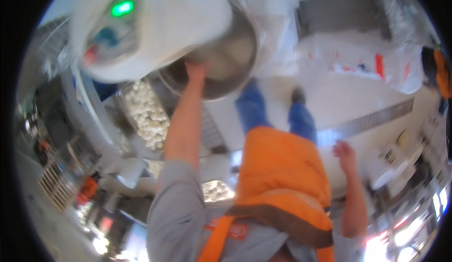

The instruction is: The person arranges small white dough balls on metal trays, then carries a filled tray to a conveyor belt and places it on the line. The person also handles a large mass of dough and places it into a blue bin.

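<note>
Under the white head of a large machine [176, 18] with a green lit display sits a round metal bowl [243, 60]. Pale material, blurred, lies in the bowl. My left hand [196, 70] reaches into the near left part of the bowl; its fingers are blurred and partly hidden, so what it touches cannot be told. My right hand [344, 152] hangs beside the orange apron [282, 163], away from the bowl, with its fingers loosely curled and no object visible in it.
A tray of many small white rounded pieces [146, 115] stands left of the bowl, and another such tray [216, 190] is lower down. White plastic sheeting with red marks [360, 60] lies at the upper right. White buckets [385, 177] stand at the right. A floor grate [383, 115] crosses the pale floor.
</note>
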A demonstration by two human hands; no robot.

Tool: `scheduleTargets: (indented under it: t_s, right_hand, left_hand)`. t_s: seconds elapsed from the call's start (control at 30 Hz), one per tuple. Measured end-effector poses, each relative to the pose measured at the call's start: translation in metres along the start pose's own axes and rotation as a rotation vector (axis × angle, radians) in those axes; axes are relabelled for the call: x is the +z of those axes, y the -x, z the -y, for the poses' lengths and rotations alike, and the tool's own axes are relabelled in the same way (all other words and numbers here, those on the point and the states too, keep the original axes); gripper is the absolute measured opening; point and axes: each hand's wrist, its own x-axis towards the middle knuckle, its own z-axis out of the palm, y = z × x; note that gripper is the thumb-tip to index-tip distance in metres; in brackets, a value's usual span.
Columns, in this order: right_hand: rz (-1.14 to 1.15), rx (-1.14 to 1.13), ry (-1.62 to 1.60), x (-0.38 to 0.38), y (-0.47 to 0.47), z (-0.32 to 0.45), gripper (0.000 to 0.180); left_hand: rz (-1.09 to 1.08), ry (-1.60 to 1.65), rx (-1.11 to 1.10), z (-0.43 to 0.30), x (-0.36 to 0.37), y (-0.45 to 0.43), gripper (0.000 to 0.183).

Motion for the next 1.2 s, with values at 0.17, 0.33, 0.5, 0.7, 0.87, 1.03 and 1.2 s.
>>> scheduleTargets:
  t_s: [0.17,0.33,0.5,0.7,0.87,1.03,1.2]
  right_hand:
    - [-0.138,0.230,0.268,0.033,0.023,-0.036,0.032]
    - [-0.133,0.431,0.202,0.045,0.011,-0.043,0.032]
    - [-0.156,0.494,0.183,0.058,-0.003,-0.028,0.032]
    - [-0.135,0.461,0.175,0.060,-0.013,-0.019,0.035]
    - [-0.156,0.458,0.120,0.058,-0.009,-0.020,0.032]
    - [-0.117,0.502,0.129,0.068,-0.024,-0.031,0.028]
    - [-0.077,0.440,0.187,0.088,-0.029,-0.006,0.029]
  left_hand:
    - [0.167,-0.976,0.837,0.045,0.042,-0.141,0.030]
    - [0.594,-0.410,0.408,0.121,0.031,-0.229,0.036]
    - [0.571,-0.306,0.384,0.091,0.035,-0.244,0.036]
    - [0.489,-0.608,0.388,0.078,0.019,-0.229,0.036]
    - [0.480,-0.709,0.367,0.080,0.016,-0.225,0.036]
    - [0.467,-0.771,0.371,0.081,0.014,-0.226,0.036]
    - [0.483,-0.886,0.407,0.075,0.033,-0.220,0.036]
